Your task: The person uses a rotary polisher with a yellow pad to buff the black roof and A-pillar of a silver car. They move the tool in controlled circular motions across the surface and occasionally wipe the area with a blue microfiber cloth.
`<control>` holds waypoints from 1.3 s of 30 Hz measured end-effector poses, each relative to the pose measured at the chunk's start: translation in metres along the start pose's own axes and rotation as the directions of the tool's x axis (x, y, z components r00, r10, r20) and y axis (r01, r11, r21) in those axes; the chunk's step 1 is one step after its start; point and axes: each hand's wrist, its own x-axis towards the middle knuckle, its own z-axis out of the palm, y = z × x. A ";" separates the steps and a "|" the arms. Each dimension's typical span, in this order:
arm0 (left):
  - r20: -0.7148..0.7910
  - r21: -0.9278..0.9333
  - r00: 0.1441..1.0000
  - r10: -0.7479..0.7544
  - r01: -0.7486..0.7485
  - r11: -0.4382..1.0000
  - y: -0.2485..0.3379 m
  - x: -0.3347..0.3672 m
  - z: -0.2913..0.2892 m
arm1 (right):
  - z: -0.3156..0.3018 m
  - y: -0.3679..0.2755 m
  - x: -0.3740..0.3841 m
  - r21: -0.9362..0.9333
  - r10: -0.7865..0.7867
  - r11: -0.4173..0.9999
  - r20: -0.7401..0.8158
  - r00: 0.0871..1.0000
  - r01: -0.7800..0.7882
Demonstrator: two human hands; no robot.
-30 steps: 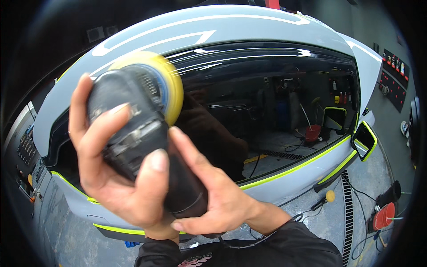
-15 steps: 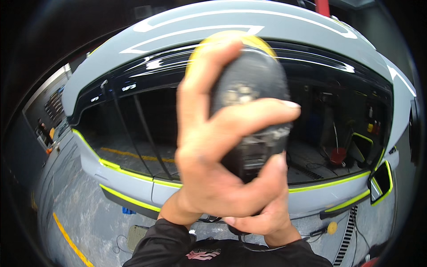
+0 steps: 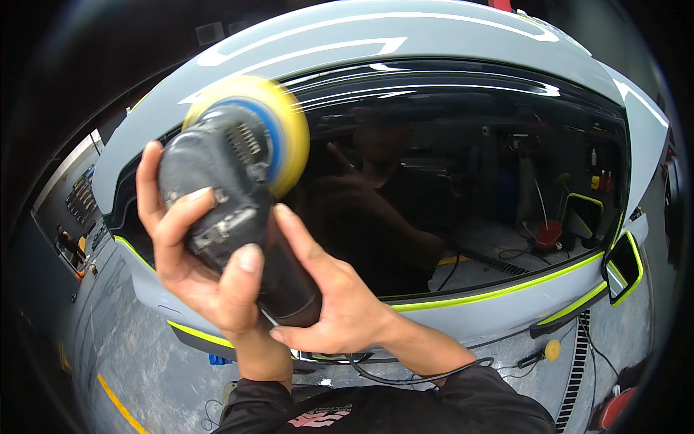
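A black car polisher (image 3: pixel 224 195) with a blue backing plate and a yellow foam pad (image 3: pixel 295 137) is gripped in both hands. The pad is at the upper left of the grey car (image 3: pixel 347 43), over the dark side window's top edge and roof; its edge is blurred, and contact cannot be made out. My left hand (image 3: pixel 202 267) wraps the polisher's body from the left, fingers curled over it. Around the lower, handle end my right hand (image 3: pixel 336 293) is closed, thumb below and index finger along the side. The black cord (image 3: pixel 419 377) trails beneath my right forearm.
Yellow-green tape (image 3: pixel 491 289) borders the window (image 3: pixel 463 202) and the side mirror (image 3: pixel 623 267) at right. On the floor lie another tool with a yellow pad (image 3: pixel 553 351), cables and a drain grate (image 3: pixel 576 376). A person (image 3: pixel 70 244) stands far left.
Both hands have carried the polisher left and slightly down from the window's middle. Its pad, mostly hidden before, now shows its yellow side and blue plate.
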 end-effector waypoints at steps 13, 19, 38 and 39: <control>0.157 -0.095 0.986 0.055 -0.040 0.995 0.038 -0.025 0.094 | -0.075 -0.045 -0.072 -0.126 0.005 0.992 -0.147 0.989 -0.024; 0.338 -0.369 0.921 0.193 -0.059 0.927 0.082 -0.029 0.213 | -0.143 -0.085 -0.133 -0.024 0.133 0.988 -0.382 0.915 -0.154; 0.553 -0.494 0.788 0.269 0.051 0.868 0.011 0.081 0.187 | -0.169 -0.098 -0.076 -0.054 0.186 0.974 -0.366 0.912 -0.220; 0.618 -0.486 0.740 0.266 0.094 0.869 0.005 0.095 0.180 | -0.168 -0.099 -0.063 -0.059 0.190 0.972 -0.365 0.911 -0.226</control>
